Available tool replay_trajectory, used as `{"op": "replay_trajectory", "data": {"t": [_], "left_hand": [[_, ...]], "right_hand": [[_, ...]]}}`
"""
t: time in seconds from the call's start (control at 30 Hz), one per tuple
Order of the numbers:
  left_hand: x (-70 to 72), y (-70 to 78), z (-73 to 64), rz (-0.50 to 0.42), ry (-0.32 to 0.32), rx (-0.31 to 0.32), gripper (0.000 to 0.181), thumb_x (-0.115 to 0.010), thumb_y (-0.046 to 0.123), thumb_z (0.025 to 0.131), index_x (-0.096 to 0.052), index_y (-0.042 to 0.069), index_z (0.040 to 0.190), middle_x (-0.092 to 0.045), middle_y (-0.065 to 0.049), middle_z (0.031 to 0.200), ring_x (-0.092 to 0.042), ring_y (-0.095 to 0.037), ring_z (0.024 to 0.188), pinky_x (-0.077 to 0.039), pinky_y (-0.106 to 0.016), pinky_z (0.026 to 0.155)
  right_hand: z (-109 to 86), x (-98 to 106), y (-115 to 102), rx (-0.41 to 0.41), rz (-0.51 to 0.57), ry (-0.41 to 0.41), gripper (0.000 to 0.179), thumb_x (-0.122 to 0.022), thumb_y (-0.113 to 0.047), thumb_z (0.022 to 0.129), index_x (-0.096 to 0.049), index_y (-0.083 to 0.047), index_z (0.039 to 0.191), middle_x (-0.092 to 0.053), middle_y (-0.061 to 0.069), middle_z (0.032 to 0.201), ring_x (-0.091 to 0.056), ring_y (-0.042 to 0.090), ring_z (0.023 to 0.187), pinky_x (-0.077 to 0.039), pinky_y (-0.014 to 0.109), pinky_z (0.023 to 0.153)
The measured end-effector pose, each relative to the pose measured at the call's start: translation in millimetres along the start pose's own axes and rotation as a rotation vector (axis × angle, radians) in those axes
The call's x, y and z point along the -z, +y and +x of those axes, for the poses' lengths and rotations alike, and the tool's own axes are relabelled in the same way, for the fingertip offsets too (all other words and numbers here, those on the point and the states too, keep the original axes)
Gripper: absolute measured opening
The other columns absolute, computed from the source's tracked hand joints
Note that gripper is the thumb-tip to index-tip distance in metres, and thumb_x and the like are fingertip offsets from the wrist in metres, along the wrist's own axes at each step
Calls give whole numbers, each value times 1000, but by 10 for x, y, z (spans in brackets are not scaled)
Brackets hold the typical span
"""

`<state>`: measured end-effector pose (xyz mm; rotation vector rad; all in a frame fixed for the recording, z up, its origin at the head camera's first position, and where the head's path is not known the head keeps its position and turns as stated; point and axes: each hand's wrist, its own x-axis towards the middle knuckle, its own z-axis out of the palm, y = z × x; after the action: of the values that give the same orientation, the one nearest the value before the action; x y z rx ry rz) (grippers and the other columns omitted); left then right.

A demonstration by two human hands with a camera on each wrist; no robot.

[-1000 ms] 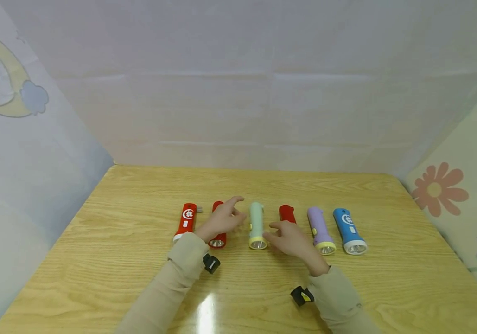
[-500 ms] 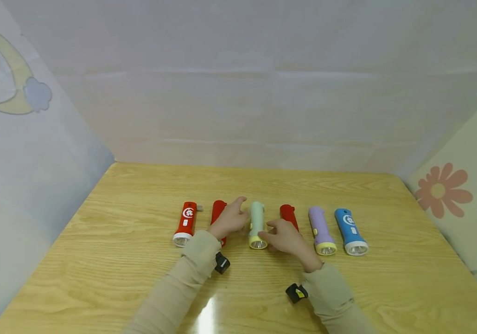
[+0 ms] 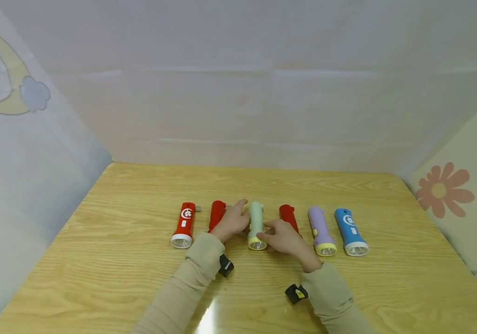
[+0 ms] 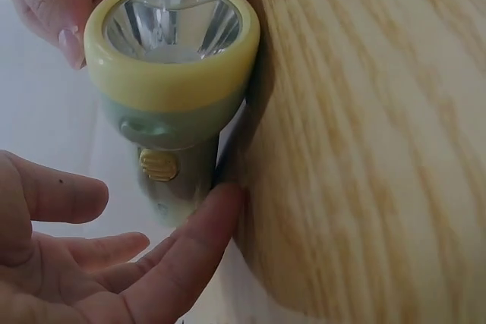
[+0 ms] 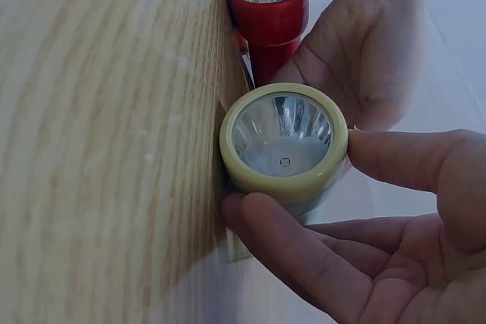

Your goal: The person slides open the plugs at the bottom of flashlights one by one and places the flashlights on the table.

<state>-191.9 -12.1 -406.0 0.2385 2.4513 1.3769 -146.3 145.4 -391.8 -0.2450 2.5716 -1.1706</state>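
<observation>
A mint green flashlight [image 3: 256, 222] with a yellow rim lies on the table between both hands, its lens facing the person. My right hand [image 3: 282, 236] pinches its head, thumb on one side of the rim and fingertips on the other in the right wrist view. My left hand [image 3: 232, 221] is at the flashlight's left side with fingers spread. In the left wrist view, one fingertip [image 4: 224, 206] reaches the handle, near the yellow switch [image 4: 158, 165], while the thumb stays apart. A red flashlight [image 3: 217, 212] is partly hidden behind the left hand, another red flashlight [image 3: 288, 215] behind the right.
In the same row lie a red flashlight with a white rim [image 3: 184, 225] at far left, its plug sticking out, a purple flashlight [image 3: 321, 229] and a blue flashlight [image 3: 350, 231] to the right. The wooden table [image 3: 138, 278] ends at a pale cloth backdrop [image 3: 238, 106].
My left hand has moved right toward the mint green flashlight, uncovering the far-left red flashlight. My right hand has shifted slightly left and taken hold of the mint green flashlight's head.
</observation>
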Motion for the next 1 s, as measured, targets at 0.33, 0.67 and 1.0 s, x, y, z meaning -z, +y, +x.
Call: {"op": "replay_trajectory", "data": {"t": [0.33,0.67,1.0], "left_hand": [[-66,-24,33,-89,-34,44,48,-38,15,98,-27,6,143,-43,-19,132,-55,-25,89,-52,-35,64],[-104,-46,52,-100,-32,43,48,-35,15,98,-24,6,144,-39,-18,136,-54,-25,92,-51,-33,63],[-118,-89,92,-131,-18,36,45,-33,13,98,-29,7,142,-38,-16,138,-48,-29,109,-49,-40,73]], "right_hand": [[26,-33,8,4,23,-3,41,-60,-9,88,-50,11,122,-66,14,88,-64,20,61,-52,29,56],[18,-41,-4,13,10,4,39,-60,-7,87,-51,10,121,-65,15,91,-64,20,63,-51,28,55],[32,-62,19,15,25,7,42,-60,-6,87,-49,12,123,-65,17,94,-64,19,67,-50,28,56]]}}
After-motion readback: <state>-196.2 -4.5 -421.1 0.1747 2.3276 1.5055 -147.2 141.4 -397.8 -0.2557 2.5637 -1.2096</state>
